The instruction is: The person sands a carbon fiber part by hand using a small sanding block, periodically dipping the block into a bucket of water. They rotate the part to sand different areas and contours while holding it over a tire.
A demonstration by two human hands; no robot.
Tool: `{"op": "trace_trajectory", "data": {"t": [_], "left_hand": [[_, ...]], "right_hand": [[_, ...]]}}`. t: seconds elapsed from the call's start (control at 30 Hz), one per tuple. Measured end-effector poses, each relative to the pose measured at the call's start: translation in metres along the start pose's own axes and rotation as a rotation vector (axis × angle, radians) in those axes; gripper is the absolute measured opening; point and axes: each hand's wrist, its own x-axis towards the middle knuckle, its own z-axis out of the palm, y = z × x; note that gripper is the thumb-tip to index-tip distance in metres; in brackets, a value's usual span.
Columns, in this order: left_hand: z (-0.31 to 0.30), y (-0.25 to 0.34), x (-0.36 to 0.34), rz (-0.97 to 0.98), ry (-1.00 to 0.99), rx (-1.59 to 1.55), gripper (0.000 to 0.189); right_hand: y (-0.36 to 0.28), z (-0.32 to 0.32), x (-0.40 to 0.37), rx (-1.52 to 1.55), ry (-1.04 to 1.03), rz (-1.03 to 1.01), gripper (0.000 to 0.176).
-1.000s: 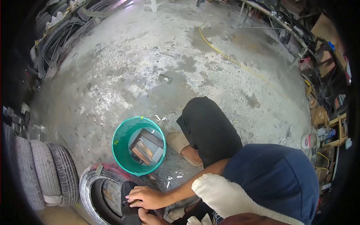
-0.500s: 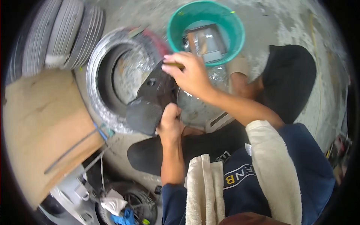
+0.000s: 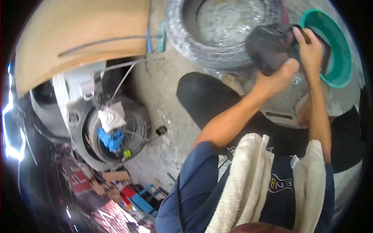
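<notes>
My left hand (image 3: 278, 79) is wrapped round the lower edge of a black moulded part (image 3: 268, 44), blurred by motion. That part is held tilted over the near right rim of a large whitish-coated tyre (image 3: 184, 39). At its right end is my right hand (image 3: 311, 48), pinching a small, thin, yellowish-brown and dark piece (image 3: 304, 35) against or close beside the part. What this piece is I cannot make out. Just right of my right hand stands a green tub (image 3: 342, 73), partly hidden by the hand, with dark-edged contents inside.
A cardboard sheet (image 3: 89, 27) with a thin dark rod (image 3: 112, 40) on it spans the upper left. Beneath lies a wheel (image 3: 136, 116) bearing a white cloth (image 3: 112, 116) and a blue glove-like item (image 3: 111, 139). Boxes and tools clutter the lower left. My crossed legs (image 3: 210, 99) are close below.
The view has swung left, so the tyre, tub and hands appear farther right. Both hands still hold the black part and the small piece.
</notes>
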Motion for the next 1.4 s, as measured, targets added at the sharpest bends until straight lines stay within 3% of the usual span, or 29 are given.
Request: {"op": "trace_trajectory", "data": {"t": [0.03,0.1,0.13,0.2,0.27,0.3,0.37,0.43,0.5,0.57,0.63,0.7,0.77,0.83,0.9,0.97,1.0,1.1,1.13,1.17,1.23,1.3,1.37,1.4], "left_hand": [[0.000,-0.005,0.008,0.013,0.022,-0.047,0.023],[-0.005,-0.017,0.019,0.100,0.139,-0.174,0.021],[-0.006,-0.015,0.016,0.162,0.209,-0.315,0.020],[-0.028,-0.008,0.012,-0.057,0.168,-0.348,0.018],[-0.030,-0.037,0.029,-0.136,0.260,-0.642,0.010],[-0.034,-0.038,0.028,-0.197,0.275,-0.797,0.012],[-0.040,-0.057,0.038,-0.304,0.299,-1.042,0.006],[-0.047,-0.058,0.035,-0.343,0.268,-1.132,0.020],[-0.051,-0.061,0.033,-0.341,0.273,-1.155,0.033],[-0.049,-0.058,0.029,-0.349,0.306,-1.143,0.033],[-0.050,-0.061,0.032,-0.385,0.452,-1.000,0.033],[-0.052,-0.058,0.035,-0.386,0.391,-1.127,0.027],[-0.049,-0.045,0.033,-0.429,0.407,-1.121,0.013],[-0.047,-0.047,0.037,-0.412,0.412,-1.118,0.013],[-0.045,-0.048,0.035,-0.410,0.418,-1.115,0.013],[-0.049,-0.043,0.036,-0.433,0.490,-1.085,0.014],[-0.050,-0.038,0.035,-0.474,0.509,-1.098,0.015],[-0.043,-0.025,0.033,-0.496,0.591,-0.966,0.016],[-0.041,-0.030,0.037,-0.484,0.596,-1.045,0.015],[-0.041,-0.034,0.036,-0.493,0.597,-1.040,0.015],[-0.044,-0.035,0.043,-0.459,0.604,-1.076,0.016],[-0.049,-0.039,0.041,-0.464,0.526,-1.114,0.017],[-0.047,-0.037,0.042,-0.457,0.612,-1.091,0.017],[-0.047,-0.041,0.044,-0.440,0.590,-1.090,0.016]], "right_hand": [[-0.017,0.003,-0.011,-0.014,0.013,0.041,0.017],[-0.056,0.019,-0.046,0.158,0.114,-0.134,0.016],[-0.061,0.024,-0.051,0.162,0.066,-0.241,0.018],[-0.039,0.031,-0.040,0.151,0.011,-0.368,0.019],[0.004,0.040,-0.018,0.020,-0.121,-0.100,0.028],[0.023,0.037,-0.011,-0.034,-0.296,0.064,0.029],[0.013,0.052,-0.042,-0.030,-0.054,-0.087,0.023],[-0.003,0.056,-0.066,-0.053,-0.088,-0.300,0.020],[-0.004,0.053,-0.055,-0.166,-0.165,-0.313,0.018],[0.000,0.057,-0.031,-0.166,-0.246,0.029,0.016],[-0.006,0.057,-0.036,-0.192,-0.284,0.058,0.017],[-0.012,0.054,-0.060,-0.165,-0.130,-0.476,0.021],[-0.008,0.050,-0.053,-0.096,-0.127,-0.482,0.020],[-0.002,0.047,-0.026,-0.236,-0.276,0.050,0.013],[0.000,0.046,-0.032,-0.292,-0.312,0.111,0.011],[-0.008,0.046,-0.068,-0.213,-0.098,-0.422,0.015],[-0.019,0.047,-0.081,-0.037,-0.098,-0.351,0.012],[0.011,0.050,-0.045,-0.215,-0.061,-0.355,0.012],[0.006,0.050,-0.033,-0.136,-0.150,-0.025,0.012],[0.006,0.050,-0.043,-0.137,-0.151,-0.015,0.012],[0.001,0.050,-0.065,-0.175,-0.004,-0.374,0.011],[-0.009,0.048,-0.080,-0.081,-0.003,-0.385,0.011],[0.007,0.046,-0.062,-0.173,-0.076,-0.386,0.018],[0.003,0.036,-0.039,-0.246,-0.163,-0.280,0.023]]}}
